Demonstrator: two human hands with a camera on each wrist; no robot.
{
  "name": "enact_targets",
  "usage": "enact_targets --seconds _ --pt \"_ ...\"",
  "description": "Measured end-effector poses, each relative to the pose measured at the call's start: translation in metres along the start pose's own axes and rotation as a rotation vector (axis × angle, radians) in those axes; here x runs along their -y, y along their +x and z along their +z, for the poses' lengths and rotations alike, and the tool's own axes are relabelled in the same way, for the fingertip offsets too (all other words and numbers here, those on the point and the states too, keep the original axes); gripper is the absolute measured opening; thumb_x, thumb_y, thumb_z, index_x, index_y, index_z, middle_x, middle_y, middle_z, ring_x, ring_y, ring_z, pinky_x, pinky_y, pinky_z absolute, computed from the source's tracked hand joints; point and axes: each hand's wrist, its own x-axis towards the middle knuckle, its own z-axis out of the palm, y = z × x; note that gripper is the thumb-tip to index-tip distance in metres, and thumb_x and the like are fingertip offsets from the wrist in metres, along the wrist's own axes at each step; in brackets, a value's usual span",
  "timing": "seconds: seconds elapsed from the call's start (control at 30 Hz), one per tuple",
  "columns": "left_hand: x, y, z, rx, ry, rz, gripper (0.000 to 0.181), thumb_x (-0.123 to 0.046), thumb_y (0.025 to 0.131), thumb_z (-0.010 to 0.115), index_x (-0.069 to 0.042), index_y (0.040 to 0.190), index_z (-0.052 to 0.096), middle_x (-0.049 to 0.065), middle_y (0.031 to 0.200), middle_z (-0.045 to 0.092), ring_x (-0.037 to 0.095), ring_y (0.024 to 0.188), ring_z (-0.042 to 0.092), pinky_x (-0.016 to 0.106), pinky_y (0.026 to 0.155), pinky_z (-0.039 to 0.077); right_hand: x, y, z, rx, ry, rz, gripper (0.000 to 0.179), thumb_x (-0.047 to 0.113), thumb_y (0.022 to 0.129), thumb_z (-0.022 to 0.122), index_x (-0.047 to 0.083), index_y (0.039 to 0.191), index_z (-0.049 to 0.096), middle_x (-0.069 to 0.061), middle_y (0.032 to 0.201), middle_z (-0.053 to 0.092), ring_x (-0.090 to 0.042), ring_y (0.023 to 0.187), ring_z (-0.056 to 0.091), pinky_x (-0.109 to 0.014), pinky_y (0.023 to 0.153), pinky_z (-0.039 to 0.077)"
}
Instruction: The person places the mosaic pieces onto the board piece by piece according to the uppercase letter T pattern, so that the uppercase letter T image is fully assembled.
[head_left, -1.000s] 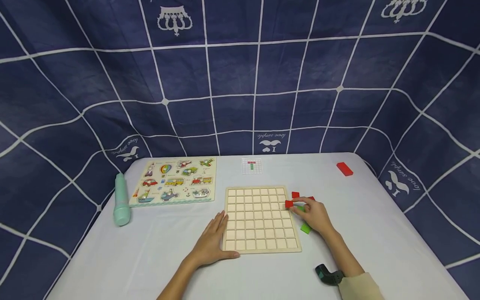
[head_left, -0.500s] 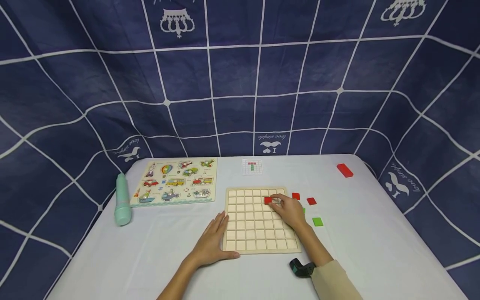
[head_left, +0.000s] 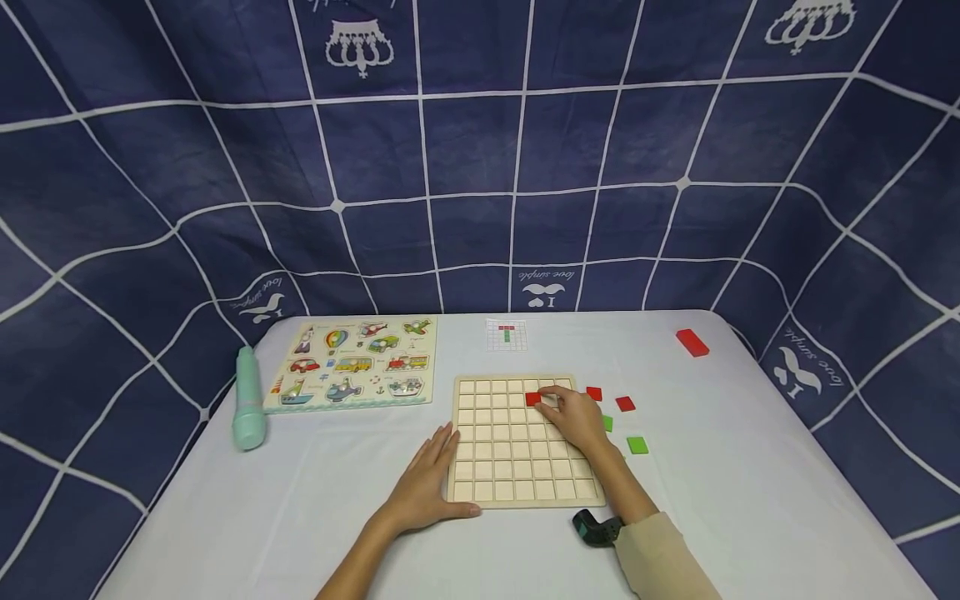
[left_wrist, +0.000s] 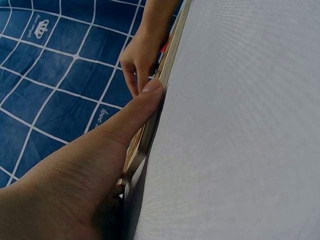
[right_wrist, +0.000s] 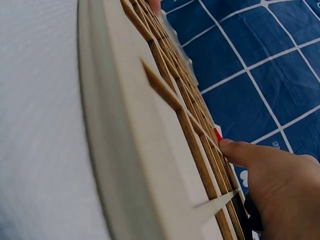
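A wooden grid board [head_left: 495, 450] lies flat on the white table. My left hand [head_left: 423, 483] rests at its near-left corner, fingers extended along the left side and thumb along the front edge; the left wrist view shows the thumb [left_wrist: 132, 112] against that edge. Over the board's upper right part, my right hand [head_left: 577, 421] pinches a red square tile [head_left: 532, 399] between thumb and fingertips, at a cell in the second row. Only a sliver of the red tile [right_wrist: 218, 134] shows in the right wrist view.
Right of the board lie two red tiles [head_left: 626, 404] and green tiles [head_left: 637, 445], one partly behind my hand. A pattern card [head_left: 507, 336] sits behind the board. A vehicle puzzle [head_left: 352, 362] and a mint-green microphone-shaped object [head_left: 247, 400] are at left, a red block [head_left: 692, 342] at far right.
My right hand has carried the red tile leftward from the board's right edge onto the grid, lowering it slightly leftward at a cell. My left hand stays in place.
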Motion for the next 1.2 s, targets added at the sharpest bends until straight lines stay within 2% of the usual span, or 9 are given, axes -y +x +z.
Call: enact_targets --seconds 0.2,0.33,0.5,0.73,0.9,1.03,1.2 --pt "0.0 0.001 0.001 -0.001 0.001 0.001 0.119 -0.073 0.061 0.065 -0.002 0.146 0.021 0.012 0.153 0.01 0.026 0.139 0.007 0.044 0.111 0.011 0.0 0.0 -0.002 0.008 -0.006 -0.008 0.03 0.033 0.08 0.072 0.013 0.103 0.071 0.009 0.047 0.036 -0.007 0.044 0.028 -0.024 0.04 0.026" --pt "0.001 0.001 0.001 -0.001 0.003 -0.001 0.119 -0.073 0.061 0.065 -0.002 0.146 0.021 0.012 0.153 0.01 0.026 0.139 0.007 0.045 0.111 0.012 -0.001 0.0 -0.003 0.01 0.002 -0.002 0.032 0.033 0.079 0.073 0.013 0.105 0.07 0.008 0.047 0.037 -0.008 0.047 0.032 -0.025 0.042 0.03" --pt "0.001 0.0 0.002 -0.004 0.003 0.006 0.119 -0.072 0.061 0.066 -0.002 0.146 0.021 0.012 0.153 0.011 0.026 0.139 0.008 0.044 0.111 0.012 -0.004 -0.001 -0.009 0.017 0.026 0.027 0.033 0.034 0.079 0.072 0.016 0.107 0.07 0.007 0.047 0.035 -0.009 0.047 0.03 -0.025 0.041 0.026" --pt "0.001 0.0 0.001 0.0 0.009 0.009 0.119 -0.074 0.061 0.065 -0.002 0.146 0.021 0.012 0.153 0.011 0.026 0.139 0.008 0.043 0.111 0.011 -0.03 -0.007 -0.033 -0.05 -0.027 0.01 0.035 0.035 0.081 0.071 0.013 0.108 0.07 0.007 0.047 0.033 -0.009 0.044 0.026 -0.026 0.04 0.023" --pt "0.002 0.0 0.001 0.003 0.007 0.004 0.119 -0.073 0.061 0.065 -0.002 0.146 0.021 0.012 0.153 0.01 0.026 0.139 0.007 0.043 0.111 0.011 -0.054 -0.014 -0.051 -0.092 -0.079 0.078 0.035 0.032 0.08 0.072 0.011 0.109 0.069 0.005 0.047 0.033 -0.011 0.043 0.028 -0.027 0.041 0.023" --pt "0.002 0.001 0.001 0.002 0.002 0.001 0.119 -0.073 0.061 0.065 -0.002 0.146 0.021 0.012 0.153 0.01 0.025 0.139 0.008 0.042 0.111 0.011 -0.064 -0.017 -0.059 -0.093 -0.075 0.114 0.035 0.031 0.081 0.071 0.011 0.11 0.068 0.004 0.047 0.035 -0.013 0.042 0.03 -0.027 0.041 0.024" --pt "0.001 0.001 0.001 0.002 0.003 0.001 0.118 -0.073 0.062 0.065 -0.002 0.146 0.021 0.012 0.153 0.01 0.026 0.139 0.008 0.043 0.111 0.011 -0.067 -0.017 -0.061 -0.076 -0.071 0.114 0.036 0.032 0.083 0.069 0.01 0.111 0.067 0.004 0.047 0.035 -0.013 0.043 0.031 -0.027 0.043 0.025"
